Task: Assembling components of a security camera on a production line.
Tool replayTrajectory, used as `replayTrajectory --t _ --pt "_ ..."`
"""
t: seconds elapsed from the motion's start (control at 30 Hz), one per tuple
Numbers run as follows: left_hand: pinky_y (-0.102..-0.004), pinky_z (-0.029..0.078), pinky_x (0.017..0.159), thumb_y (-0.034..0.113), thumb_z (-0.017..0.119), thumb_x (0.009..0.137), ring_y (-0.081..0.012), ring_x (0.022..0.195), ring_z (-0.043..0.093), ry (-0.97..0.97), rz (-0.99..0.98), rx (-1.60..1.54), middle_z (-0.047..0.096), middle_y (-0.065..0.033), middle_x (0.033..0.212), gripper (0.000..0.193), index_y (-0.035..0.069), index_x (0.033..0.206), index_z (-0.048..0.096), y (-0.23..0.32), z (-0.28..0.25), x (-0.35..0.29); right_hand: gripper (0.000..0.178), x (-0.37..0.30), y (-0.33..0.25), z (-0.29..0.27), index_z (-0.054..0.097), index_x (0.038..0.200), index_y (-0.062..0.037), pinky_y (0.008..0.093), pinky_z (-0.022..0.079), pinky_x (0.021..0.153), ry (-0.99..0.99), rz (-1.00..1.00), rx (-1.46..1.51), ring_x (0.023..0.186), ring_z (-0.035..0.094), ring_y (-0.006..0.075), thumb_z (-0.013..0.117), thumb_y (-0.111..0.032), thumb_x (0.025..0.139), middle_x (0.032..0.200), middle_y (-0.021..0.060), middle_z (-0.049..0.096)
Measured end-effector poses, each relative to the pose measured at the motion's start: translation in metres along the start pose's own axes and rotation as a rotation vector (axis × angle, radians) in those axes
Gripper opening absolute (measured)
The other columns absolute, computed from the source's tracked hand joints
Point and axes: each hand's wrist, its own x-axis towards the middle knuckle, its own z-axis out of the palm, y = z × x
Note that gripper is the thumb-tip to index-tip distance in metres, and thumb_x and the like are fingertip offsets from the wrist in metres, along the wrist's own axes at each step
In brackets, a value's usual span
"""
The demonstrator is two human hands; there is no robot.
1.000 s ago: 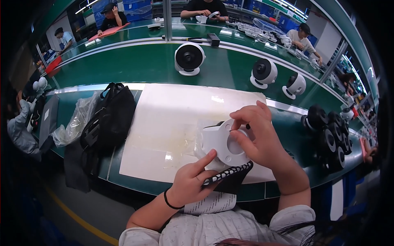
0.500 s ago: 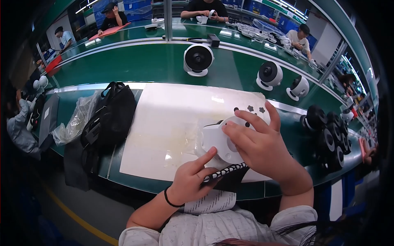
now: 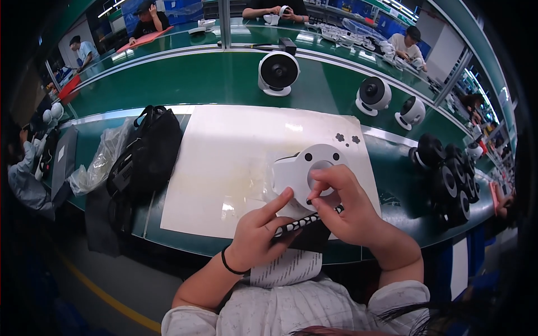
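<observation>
A white camera-like device (image 3: 287, 173) lies tilted over the white mat, its round base (image 3: 321, 152) facing up. Two black round pads (image 3: 309, 157) sit along the far rim of that base. My left hand (image 3: 260, 229) grips the device from the left, thumb pressed on its side. Beside the left fingers and below the device is a black strip with white ovals (image 3: 305, 222); whether the hand holds it too I cannot tell. My right hand (image 3: 344, 196) is bent over the base, thumb and finger pinched at a small black pad (image 3: 309, 201) at its near edge.
The white mat (image 3: 213, 145) has clear tape and black flower-shaped marks (image 3: 340, 137). A black bag (image 3: 148, 154) and a clear plastic bag (image 3: 106, 154) lie left. White cameras (image 3: 278, 74) stand on the far ledge. Black round parts (image 3: 448, 173) are piled right. Co-workers sit beyond.
My right hand has drawn nearer from the base's far rim to its near edge, fingers now pinched. Both far-rim pads have come into view. The left hand keeps its hold.
</observation>
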Motion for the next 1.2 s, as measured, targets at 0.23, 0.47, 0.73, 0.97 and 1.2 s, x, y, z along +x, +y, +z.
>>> replayTrajectory --t 0.23,0.47,0.73,0.97,1.2 --pt "-0.0286 0.048 0.058 0.005 0.069 0.063 -0.0266 0.070 0.062 0.040 -0.044 -0.094 0.050 -0.0173 0.121 0.015 0.000 0.073 0.058 -0.002 -0.008 0.002 0.049 -0.006 -0.008 0.006 0.049 0.116 -0.0142 0.0338 0.037 0.078 -0.070 -0.439 -0.702 0.084 0.055 0.0236 0.055 -0.001 0.070 0.091 0.0067 0.054" --pt "-0.0295 0.048 0.060 0.006 0.072 0.062 -0.0266 0.071 0.062 -0.026 -0.127 -0.055 0.051 -0.0161 0.120 0.017 0.000 0.070 0.059 -0.005 -0.019 0.000 0.038 -0.011 -0.011 0.004 0.053 0.106 -0.0117 0.0399 0.033 0.089 -0.068 -0.271 -0.609 0.102 0.055 0.0223 0.061 -0.004 0.070 0.099 0.0039 0.059" --pt "-0.0295 0.038 0.050 0.011 0.076 0.062 -0.0199 0.049 0.046 0.018 -0.067 -0.078 0.060 -0.0074 0.072 0.045 0.000 0.103 0.061 -0.014 -0.018 0.001 0.039 -0.013 0.012 0.015 0.054 0.102 -0.0112 0.0404 0.024 0.094 0.110 -0.365 -0.558 0.103 0.054 0.0161 0.069 -0.006 0.067 0.090 -0.0027 0.061" --pt "-0.0294 0.038 0.050 0.012 0.077 0.061 -0.0190 0.049 0.046 0.003 -0.059 -0.055 0.052 -0.0048 0.060 0.057 -0.001 0.112 0.056 -0.022 -0.029 -0.002 0.038 -0.009 0.018 0.030 0.053 0.103 -0.0144 0.0391 0.021 0.095 0.108 -0.399 -0.696 0.097 0.056 0.0140 0.068 -0.008 0.068 0.088 -0.0043 0.062" --pt "-0.0294 0.038 0.050 0.010 0.076 0.060 -0.0186 0.049 0.046 0.000 -0.117 -0.023 0.058 -0.0070 0.069 0.051 -0.002 0.106 0.058 -0.032 -0.040 -0.008 0.033 -0.015 0.034 0.034 0.050 0.103 -0.0155 0.0406 0.018 0.098 0.062 -0.584 -0.697 0.092 0.055 0.0136 0.062 -0.012 0.073 0.086 -0.0056 0.061"
